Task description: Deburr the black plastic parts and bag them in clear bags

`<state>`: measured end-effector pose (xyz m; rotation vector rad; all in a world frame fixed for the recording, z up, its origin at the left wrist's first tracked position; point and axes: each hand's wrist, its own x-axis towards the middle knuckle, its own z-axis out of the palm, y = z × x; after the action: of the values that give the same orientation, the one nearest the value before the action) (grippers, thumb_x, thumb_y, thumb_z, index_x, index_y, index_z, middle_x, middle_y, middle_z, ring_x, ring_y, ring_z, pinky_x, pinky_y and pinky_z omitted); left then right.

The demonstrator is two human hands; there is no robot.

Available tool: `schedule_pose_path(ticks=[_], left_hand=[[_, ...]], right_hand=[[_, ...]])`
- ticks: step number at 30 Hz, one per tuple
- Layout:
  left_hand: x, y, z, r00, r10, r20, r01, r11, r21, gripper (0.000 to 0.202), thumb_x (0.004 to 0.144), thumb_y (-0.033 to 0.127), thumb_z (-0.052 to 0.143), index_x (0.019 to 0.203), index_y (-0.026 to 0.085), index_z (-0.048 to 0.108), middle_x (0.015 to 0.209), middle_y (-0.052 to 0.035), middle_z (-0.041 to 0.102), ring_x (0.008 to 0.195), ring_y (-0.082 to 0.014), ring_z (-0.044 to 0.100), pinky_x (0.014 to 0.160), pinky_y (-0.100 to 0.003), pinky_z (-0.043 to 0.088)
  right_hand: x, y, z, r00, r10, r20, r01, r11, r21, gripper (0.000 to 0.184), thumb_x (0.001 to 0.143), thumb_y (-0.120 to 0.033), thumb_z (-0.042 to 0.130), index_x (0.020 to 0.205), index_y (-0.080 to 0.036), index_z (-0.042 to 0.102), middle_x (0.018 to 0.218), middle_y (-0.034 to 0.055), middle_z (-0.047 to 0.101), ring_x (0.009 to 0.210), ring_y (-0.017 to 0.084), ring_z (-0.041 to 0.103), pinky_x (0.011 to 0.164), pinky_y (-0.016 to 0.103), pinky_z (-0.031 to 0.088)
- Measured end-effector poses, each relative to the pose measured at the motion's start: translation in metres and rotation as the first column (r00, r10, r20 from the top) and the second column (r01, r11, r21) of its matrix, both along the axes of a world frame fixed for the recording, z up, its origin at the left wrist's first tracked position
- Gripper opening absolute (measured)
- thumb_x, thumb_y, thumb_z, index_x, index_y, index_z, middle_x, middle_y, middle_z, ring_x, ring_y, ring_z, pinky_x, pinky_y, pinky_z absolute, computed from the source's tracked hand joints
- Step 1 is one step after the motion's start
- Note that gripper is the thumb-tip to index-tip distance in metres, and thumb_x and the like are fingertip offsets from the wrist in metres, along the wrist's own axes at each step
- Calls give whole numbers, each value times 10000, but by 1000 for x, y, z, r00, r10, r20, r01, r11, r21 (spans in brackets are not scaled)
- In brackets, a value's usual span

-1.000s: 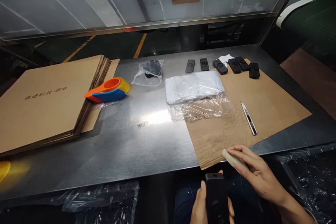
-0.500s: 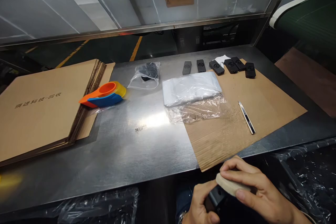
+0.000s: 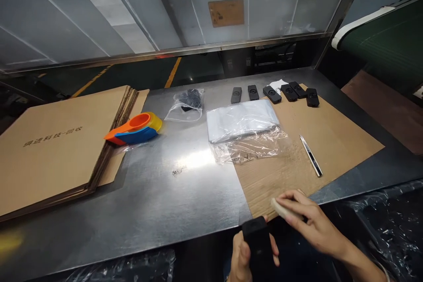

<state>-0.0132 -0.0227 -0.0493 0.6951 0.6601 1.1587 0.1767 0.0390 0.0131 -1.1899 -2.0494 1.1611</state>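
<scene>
Left hand: the left hand (image 3: 243,253) is clamped around a flat black rectangular device (image 3: 259,244), held upright just below the near edge of the steel table (image 3: 158,198); the wrist and the device's lower end are cut off by the bottom of the frame.
Right hand: the right hand (image 3: 309,222) pinches a small pale oblong block (image 3: 282,208), perhaps an eraser, though the view is too soft to be sure; its far end sits over the near edge of a brown corrugated cardboard sheet (image 3: 330,141).
Hands together: close but apart, the pale block just beside the top of the black device, not clearly touching it.
On the cardboard: a slim black-and-white pen-like tool (image 3: 310,155) lies alone.
Far edge: a row of six small black devices (image 3: 274,93) with round marks; a white scrap among them is partly hidden.
Middle: a stack of clear plastic bags (image 3: 243,119), with a crumpled one spilling towards the person.
Behind left: a clear bag holding dark parts (image 3: 188,101), contents not readable.
Left: an orange, blue and yellow tape dispenser (image 3: 135,128) against a stack of flat brown cartons (image 3: 56,150), cut off at the frame's left.
Below the table: dark wrinkled plastic sheeting (image 3: 390,233), hard to make out.
</scene>
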Motion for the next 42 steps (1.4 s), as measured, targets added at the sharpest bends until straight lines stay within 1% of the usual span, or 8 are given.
schedule_pose_path(ticks=[4, 11, 18, 22, 28, 31, 34, 42], left_hand=[[4, 13, 0, 923, 25, 384, 67, 972, -226, 636, 842, 647, 273, 1143, 199, 609, 716, -92, 704, 508, -159, 644, 452, -216, 444], [3, 36, 36, 879, 285, 383, 40, 754, -655, 513, 885, 541, 335, 1098, 158, 601, 696, -70, 656, 530, -131, 601, 481, -221, 468], [1, 47, 45, 785, 409, 465, 84, 674, -734, 406, 898, 442, 388, 1043, 117, 584, 748, -54, 603, 608, -125, 576, 593, -246, 488], [3, 48, 49, 824, 428, 371, -18, 674, -738, 402, 891, 438, 406, 999, 113, 617, 758, -67, 619, 629, -152, 592, 611, -278, 496], [9, 39, 49, 891, 420, 171, -209, 715, -667, 348, 823, 408, 559, 862, 80, 670, 819, -99, 669, 772, -207, 638, 777, -336, 501], [14, 34, 44, 907, 400, 130, -273, 796, -541, 304, 772, 400, 631, 956, 160, 660, 903, -80, 687, 930, -247, 624, 871, -382, 466], [20, 30, 38, 920, 391, -12, -371, 863, -342, 429, 705, 391, 699, 1083, 202, 628, 1111, -93, 650, 1118, -294, 535, 969, -414, 397], [26, 18, 30, 763, 441, -473, -476, 878, 49, 533, 675, 298, 732, 1185, 250, 584, 1280, -88, 548, 1258, -281, 397, 1058, -390, 281]], right_hand=[[-6, 12, -7, 992, -125, -22, 125, 991, 39, 319, 919, -275, 457, 1219, -225, 553, 1136, 94, 526, 1077, 198, 516, 882, 354, 478], [-19, 22, -21, 972, -197, 127, 164, 959, 229, 325, 913, -269, 434, 1212, -199, 542, 1078, 87, 558, 1020, 186, 540, 838, 324, 497], [-19, 53, -59, 906, -359, 225, 246, 878, 411, 351, 866, -230, 434, 1173, -115, 559, 1046, 150, 531, 984, 280, 470, 849, 484, 438], [-18, 62, -68, 882, -402, 246, 260, 850, 458, 335, 864, -218, 419, 1130, -109, 591, 1043, 167, 533, 1004, 310, 448, 852, 520, 422], [-25, 35, -37, 915, -361, 182, 252, 862, 441, 389, 910, -284, 419, 1267, -142, 482, 1141, 136, 531, 1092, 262, 467, 913, 434, 440], [-33, 16, -11, 978, -204, 48, 192, 964, 182, 364, 933, -292, 408, 1287, -223, 454, 1150, 82, 546, 972, 172, 570, 788, 280, 524], [-39, 6, 5, 988, -117, -104, 116, 993, -15, 381, 925, -318, 437, 1298, -243, 450, 1186, 80, 544, 935, 164, 600, 744, 260, 536], [-37, 8, -4, 965, -183, -188, 140, 964, -224, 535, 838, -396, 577, 1305, -165, 459, 1293, 137, 523, 1202, 263, 469, 1012, 430, 375]])
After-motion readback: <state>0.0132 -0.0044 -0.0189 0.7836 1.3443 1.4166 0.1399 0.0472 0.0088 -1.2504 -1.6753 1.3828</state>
